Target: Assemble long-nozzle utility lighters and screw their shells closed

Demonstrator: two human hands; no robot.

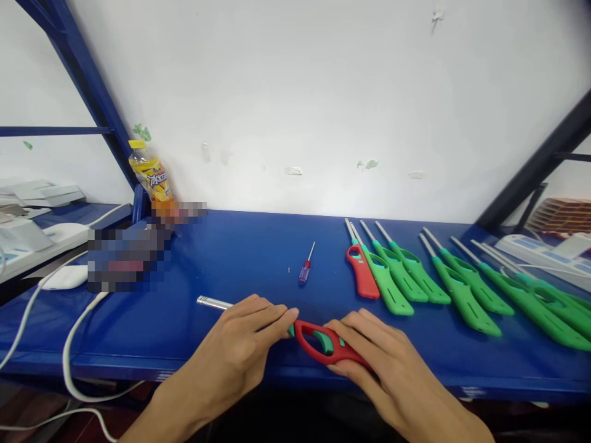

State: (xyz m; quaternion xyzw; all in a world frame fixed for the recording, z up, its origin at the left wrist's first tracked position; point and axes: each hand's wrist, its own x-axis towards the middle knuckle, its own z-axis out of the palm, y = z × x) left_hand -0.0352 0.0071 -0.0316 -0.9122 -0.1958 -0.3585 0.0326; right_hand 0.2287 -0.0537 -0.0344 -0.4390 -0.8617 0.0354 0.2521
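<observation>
A red lighter [339, 351] with a green trigger and a long metal tube lies across both hands above the table's front edge. My left hand [252, 332] is closed round the tube near the red body, and the tube's tip sticks out to the left. My right hand [373, 347] is wrapped round the red handle. Beyond them a screwdriver [305, 272] with a purple handle lies on the blue table [240, 246], its shaft pointing away. Left of it is a tiny screw [289, 270].
Another red lighter [364, 274] lies right of the screwdriver, beside several green lighters [390, 289] that reach the right edge. A drink bottle [154, 178] stands back left. White cables [69, 344] and a white adapter [64, 277] are at the left. Blue metal frames flank the table.
</observation>
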